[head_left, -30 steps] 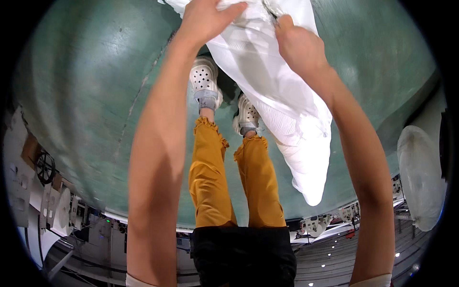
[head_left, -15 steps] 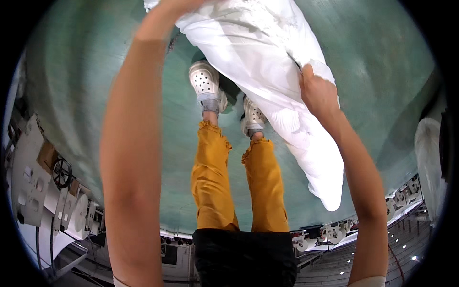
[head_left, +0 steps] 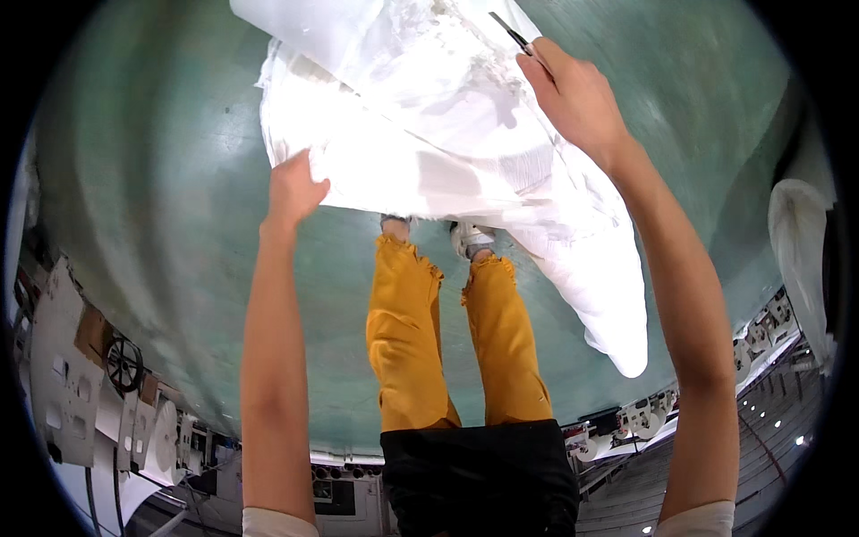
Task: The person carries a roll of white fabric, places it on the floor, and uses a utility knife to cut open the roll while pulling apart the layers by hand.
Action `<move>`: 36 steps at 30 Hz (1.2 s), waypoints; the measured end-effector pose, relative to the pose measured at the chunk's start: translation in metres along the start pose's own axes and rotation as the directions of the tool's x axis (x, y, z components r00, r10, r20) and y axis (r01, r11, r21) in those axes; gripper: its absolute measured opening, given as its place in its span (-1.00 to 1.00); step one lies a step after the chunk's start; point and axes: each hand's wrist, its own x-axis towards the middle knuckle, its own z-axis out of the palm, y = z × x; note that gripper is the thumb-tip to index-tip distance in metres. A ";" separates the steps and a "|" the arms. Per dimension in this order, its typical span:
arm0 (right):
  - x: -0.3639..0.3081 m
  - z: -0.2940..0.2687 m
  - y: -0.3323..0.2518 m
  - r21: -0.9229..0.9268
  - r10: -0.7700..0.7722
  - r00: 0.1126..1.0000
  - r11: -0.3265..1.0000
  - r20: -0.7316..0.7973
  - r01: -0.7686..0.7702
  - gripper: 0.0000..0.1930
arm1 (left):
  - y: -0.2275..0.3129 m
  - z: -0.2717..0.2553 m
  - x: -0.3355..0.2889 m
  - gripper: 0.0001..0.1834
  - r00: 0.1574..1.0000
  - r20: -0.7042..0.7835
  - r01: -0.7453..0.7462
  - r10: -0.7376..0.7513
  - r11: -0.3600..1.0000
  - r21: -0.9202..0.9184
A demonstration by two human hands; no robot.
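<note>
A big piece of white fabric (head_left: pixel 376 152) spreads across the upper middle, with gathered, frilly parts and a long bunched end hanging toward the lower right. My left hand (head_left: pixel 295 188) is closed on its left edge, thumb along the near side. At the upper right, my right hand (head_left: pixel 577 98) is closed around slim, pointed thread snips (head_left: pixel 510 34), whose dark metal tip sticks out past the fingers over the fabric. Their grip end is hidden in my palm. Folds of the fabric lie just beside and below that hand.
Green floor (head_left: pixel 179 224) surrounds the fabric. My legs in yellow trousers (head_left: pixel 403 340) stand below it, the shoes mostly covered. Sewing machines (head_left: pixel 635 419) line the lower right, with pale machine parts and a black handwheel (head_left: pixel 123 364) at left. White covered material (head_left: pixel 796 224) hangs at far right.
My left hand has come down and toward me, drawing the fabric's left edge over my shoes. My right hand has moved up and away, and the snips now show.
</note>
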 end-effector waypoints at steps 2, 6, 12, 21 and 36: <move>-0.002 0.013 0.012 -0.044 0.037 0.999 0.998 0.023 -0.036 -0.75 | 0.037 0.001 0.017 -0.53 0.996 -0.093 -0.009 0.009 1.000 -0.004; 0.001 0.034 0.013 -0.105 0.018 0.995 0.994 -0.101 -0.028 -0.76 | 0.135 0.002 0.067 -0.43 0.814 -0.549 -0.325 0.189 0.932 -0.162; 0.071 0.043 -0.049 -0.061 -0.052 0.996 0.997 -0.078 0.047 -0.79 | 0.180 0.031 0.077 -0.59 0.904 -0.412 -0.062 -0.117 0.916 -0.396; -0.024 0.083 0.040 -0.050 0.086 0.996 0.995 0.003 -0.085 -0.83 | 0.155 0.032 0.078 -0.82 0.808 -0.546 -0.351 0.222 0.925 -0.143; -0.092 0.067 0.044 0.028 0.103 0.980 0.995 -0.172 -0.099 -0.72 | 0.202 0.033 0.082 -0.45 0.987 -0.151 -0.003 -0.056 0.930 -0.367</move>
